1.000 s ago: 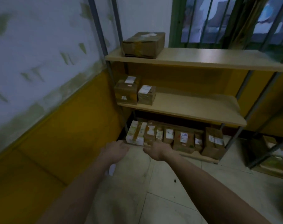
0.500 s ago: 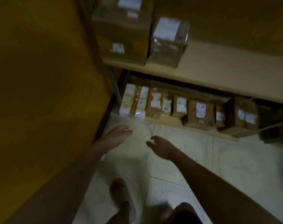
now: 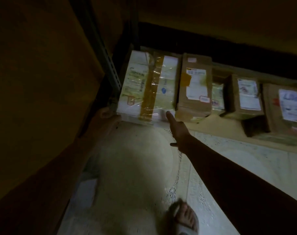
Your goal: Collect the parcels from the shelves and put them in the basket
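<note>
At eleven o'clock on the bottom shelf (image 3: 217, 122), my left hand (image 3: 108, 119) and right hand (image 3: 175, 128), which hung over bare floor a second ago, now touch the white parcel (image 3: 147, 85): left thumb curls on its near corner, right fingers lie straight against its edge. So the lift can begin. It looks boxy, slick with glossy tape; brown cardboard parcels (image 3: 195, 85) run toward two o'clock.
</note>
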